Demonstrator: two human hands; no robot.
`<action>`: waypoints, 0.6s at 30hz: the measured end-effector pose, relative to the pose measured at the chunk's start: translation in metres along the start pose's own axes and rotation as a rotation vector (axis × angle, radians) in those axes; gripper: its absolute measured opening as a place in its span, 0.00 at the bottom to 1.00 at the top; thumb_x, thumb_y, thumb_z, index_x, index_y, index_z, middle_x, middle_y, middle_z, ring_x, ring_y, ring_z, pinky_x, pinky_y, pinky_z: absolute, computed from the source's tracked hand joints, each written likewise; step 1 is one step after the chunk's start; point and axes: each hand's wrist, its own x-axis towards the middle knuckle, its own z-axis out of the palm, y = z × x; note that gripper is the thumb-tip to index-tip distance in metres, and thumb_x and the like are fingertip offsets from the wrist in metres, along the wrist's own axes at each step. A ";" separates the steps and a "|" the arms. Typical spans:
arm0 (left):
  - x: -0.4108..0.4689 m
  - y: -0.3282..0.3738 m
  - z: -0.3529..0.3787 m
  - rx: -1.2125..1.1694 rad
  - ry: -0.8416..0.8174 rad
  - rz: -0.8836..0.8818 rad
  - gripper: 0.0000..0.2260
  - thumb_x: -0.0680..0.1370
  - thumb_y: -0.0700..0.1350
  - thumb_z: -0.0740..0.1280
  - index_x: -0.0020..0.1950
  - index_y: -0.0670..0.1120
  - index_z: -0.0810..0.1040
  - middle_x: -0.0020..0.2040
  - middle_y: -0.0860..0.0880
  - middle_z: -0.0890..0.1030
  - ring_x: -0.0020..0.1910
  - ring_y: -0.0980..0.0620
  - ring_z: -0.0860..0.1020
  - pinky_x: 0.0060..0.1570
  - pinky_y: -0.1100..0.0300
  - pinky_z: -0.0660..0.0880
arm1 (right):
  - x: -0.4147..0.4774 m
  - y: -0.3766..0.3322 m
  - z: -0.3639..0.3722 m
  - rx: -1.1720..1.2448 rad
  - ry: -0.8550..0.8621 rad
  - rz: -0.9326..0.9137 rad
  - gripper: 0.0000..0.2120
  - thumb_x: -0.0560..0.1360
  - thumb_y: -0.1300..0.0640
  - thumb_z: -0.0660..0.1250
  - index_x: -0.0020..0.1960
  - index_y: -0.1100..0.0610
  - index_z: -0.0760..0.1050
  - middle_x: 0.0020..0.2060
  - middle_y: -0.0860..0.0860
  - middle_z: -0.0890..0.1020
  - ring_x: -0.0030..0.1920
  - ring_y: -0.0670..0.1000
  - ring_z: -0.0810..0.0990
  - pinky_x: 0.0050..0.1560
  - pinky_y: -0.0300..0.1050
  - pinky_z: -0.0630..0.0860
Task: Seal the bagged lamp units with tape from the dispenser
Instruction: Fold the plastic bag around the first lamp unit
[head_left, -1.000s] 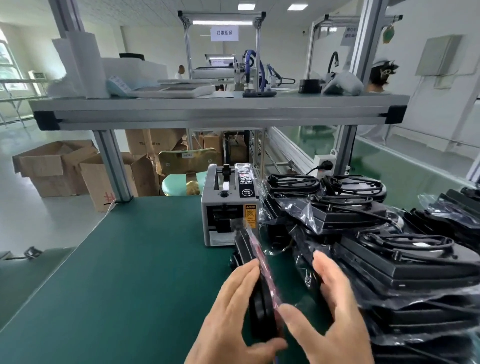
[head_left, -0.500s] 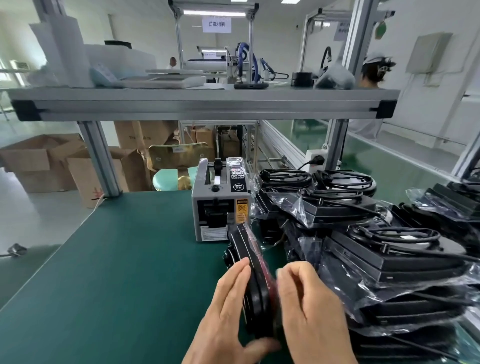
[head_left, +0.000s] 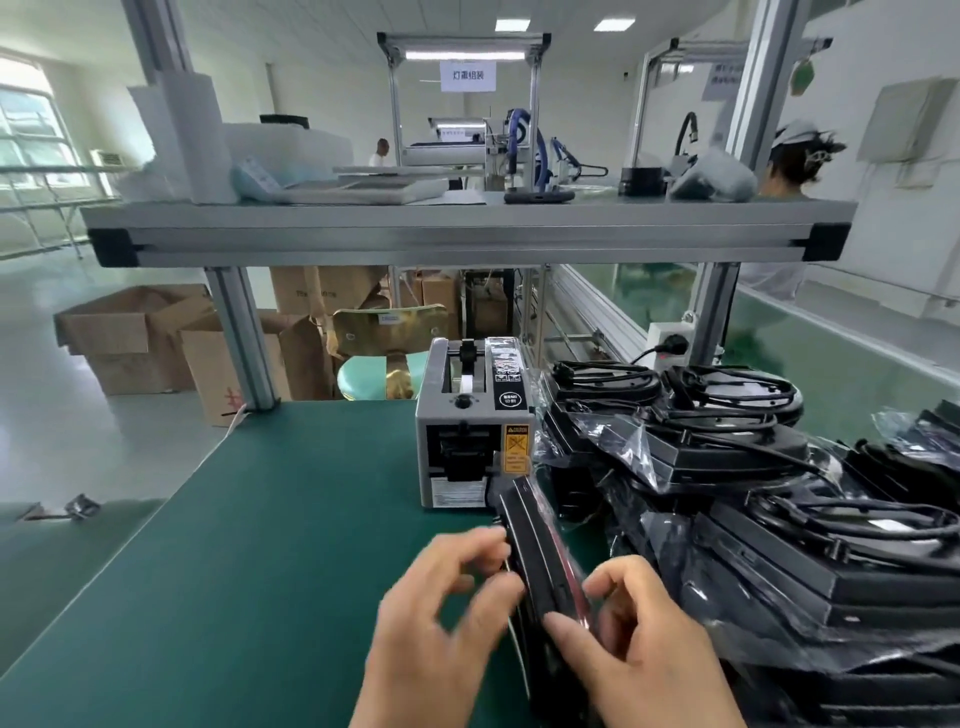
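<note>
Formerly flat, left hand (head_left: 441, 618) is being curled, its grip not tellable; bagged lamp unit (head_left: 537, 561) is being clamped on edge by right hand (head_left: 644, 639) grip.

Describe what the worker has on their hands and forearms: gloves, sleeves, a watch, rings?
Nothing is worn that I can see. The left hand and the right hand are both bare, with no gloves and no rings showing. Both forearms run bare to the bottom edge of the head view, with no sleeve cuff, watch or wrist strap in sight.
</note>
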 end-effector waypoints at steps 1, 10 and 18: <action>0.019 -0.002 0.000 -0.085 0.133 -0.203 0.06 0.77 0.55 0.69 0.51 0.57 0.83 0.45 0.56 0.85 0.43 0.62 0.82 0.44 0.71 0.76 | 0.000 0.002 0.002 0.016 -0.004 0.012 0.16 0.66 0.48 0.78 0.43 0.47 0.71 0.27 0.44 0.76 0.31 0.41 0.75 0.39 0.32 0.69; 0.124 -0.057 0.022 -0.456 0.310 -1.094 0.07 0.79 0.45 0.70 0.45 0.42 0.80 0.32 0.50 0.79 0.26 0.57 0.74 0.21 0.66 0.69 | -0.003 0.009 0.010 0.054 0.085 -0.047 0.15 0.67 0.50 0.78 0.44 0.48 0.72 0.32 0.50 0.78 0.30 0.42 0.76 0.37 0.32 0.71; 0.141 -0.063 0.029 -0.489 0.384 -1.178 0.04 0.78 0.41 0.71 0.48 0.43 0.77 0.32 0.49 0.79 0.27 0.58 0.74 0.17 0.69 0.62 | 0.000 0.014 0.011 0.072 0.074 -0.093 0.15 0.66 0.48 0.78 0.45 0.48 0.73 0.25 0.46 0.75 0.29 0.43 0.76 0.37 0.31 0.71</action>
